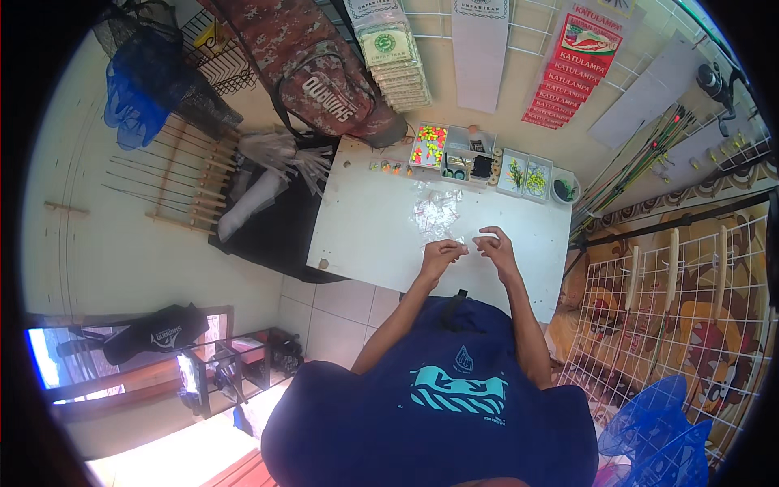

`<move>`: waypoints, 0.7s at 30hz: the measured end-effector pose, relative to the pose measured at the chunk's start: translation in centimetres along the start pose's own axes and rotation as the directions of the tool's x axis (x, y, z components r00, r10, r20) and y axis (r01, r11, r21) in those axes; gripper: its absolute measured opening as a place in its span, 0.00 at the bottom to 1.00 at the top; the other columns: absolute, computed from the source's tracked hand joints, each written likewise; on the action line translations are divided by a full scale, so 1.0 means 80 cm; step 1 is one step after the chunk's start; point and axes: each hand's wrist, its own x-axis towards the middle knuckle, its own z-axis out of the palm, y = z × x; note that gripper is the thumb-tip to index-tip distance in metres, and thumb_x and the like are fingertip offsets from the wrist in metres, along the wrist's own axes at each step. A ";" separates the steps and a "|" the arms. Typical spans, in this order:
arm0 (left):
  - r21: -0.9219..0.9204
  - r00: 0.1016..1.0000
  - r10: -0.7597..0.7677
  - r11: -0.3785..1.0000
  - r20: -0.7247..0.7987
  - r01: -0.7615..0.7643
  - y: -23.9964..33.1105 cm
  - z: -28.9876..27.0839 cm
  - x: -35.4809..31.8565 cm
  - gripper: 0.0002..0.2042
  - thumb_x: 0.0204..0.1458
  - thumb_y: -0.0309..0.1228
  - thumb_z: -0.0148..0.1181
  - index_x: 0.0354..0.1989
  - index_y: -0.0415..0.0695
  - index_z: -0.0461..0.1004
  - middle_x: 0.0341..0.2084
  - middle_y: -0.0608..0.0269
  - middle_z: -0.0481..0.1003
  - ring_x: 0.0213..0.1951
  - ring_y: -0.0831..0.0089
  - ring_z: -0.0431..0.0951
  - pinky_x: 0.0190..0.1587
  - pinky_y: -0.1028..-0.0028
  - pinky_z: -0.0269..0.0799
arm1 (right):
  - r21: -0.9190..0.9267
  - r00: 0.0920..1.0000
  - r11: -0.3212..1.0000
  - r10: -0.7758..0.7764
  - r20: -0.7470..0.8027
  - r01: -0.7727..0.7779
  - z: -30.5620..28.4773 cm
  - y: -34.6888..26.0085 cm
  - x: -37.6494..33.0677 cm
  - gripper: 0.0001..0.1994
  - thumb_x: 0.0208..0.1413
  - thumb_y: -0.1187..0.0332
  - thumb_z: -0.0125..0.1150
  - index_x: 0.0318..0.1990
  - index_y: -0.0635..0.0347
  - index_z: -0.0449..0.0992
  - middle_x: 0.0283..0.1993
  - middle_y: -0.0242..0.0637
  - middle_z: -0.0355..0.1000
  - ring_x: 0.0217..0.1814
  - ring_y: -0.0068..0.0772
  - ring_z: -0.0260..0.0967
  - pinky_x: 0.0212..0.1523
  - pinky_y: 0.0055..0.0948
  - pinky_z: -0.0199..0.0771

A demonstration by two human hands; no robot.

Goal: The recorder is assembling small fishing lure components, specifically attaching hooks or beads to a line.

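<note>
Over the near part of the white table [365, 219], my left hand [441, 260] is closed in a pinch. A small see-through plastic bag [461, 241] seems to be between its fingertips. Just to the right, my right hand [499, 253] has its fingers curled, thumb and forefinger near each other. Whatever it pinches is too small to make out. The two hands are a short gap apart. Beyond them lies a loose pile of small see-through plastic bags [436, 209].
Along the table's back edge stand a box of bright beads [429, 145], a compartment tray [466, 162], boxes of green and yellow bits [524, 174] and a round tub [565, 189]. A camouflage bag [324, 81] hangs behind. Fishing rods [633, 166] lean at the right.
</note>
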 end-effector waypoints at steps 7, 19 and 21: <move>0.145 0.991 0.073 0.988 -0.116 -0.056 0.015 0.002 -0.009 0.10 0.49 0.33 0.68 0.31 0.36 0.80 0.27 0.62 0.80 0.30 0.78 0.77 0.35 0.78 0.71 | -0.162 0.979 0.968 -0.180 0.097 0.194 0.002 0.001 0.006 0.11 0.51 0.67 0.68 0.39 0.59 0.75 0.34 0.31 0.75 0.33 0.21 0.69 0.39 0.23 0.68; 0.492 0.968 0.227 0.858 -0.104 -0.149 0.034 0.003 -0.017 0.10 0.43 0.32 0.72 0.30 0.39 0.81 0.24 0.57 0.81 0.28 0.74 0.81 0.32 0.77 0.74 | -0.054 0.955 0.988 -0.123 0.268 0.143 0.017 0.002 -0.002 0.10 0.54 0.68 0.66 0.39 0.63 0.76 0.35 0.33 0.75 0.37 0.22 0.71 0.38 0.22 0.72; 0.545 0.971 0.222 0.827 -0.088 -0.139 0.036 0.003 -0.018 0.10 0.45 0.33 0.71 0.31 0.39 0.82 0.25 0.57 0.81 0.30 0.74 0.81 0.33 0.75 0.74 | -0.181 0.967 0.972 -0.109 0.229 0.152 0.017 0.000 -0.002 0.09 0.55 0.68 0.65 0.37 0.65 0.78 0.32 0.33 0.76 0.35 0.21 0.72 0.37 0.23 0.72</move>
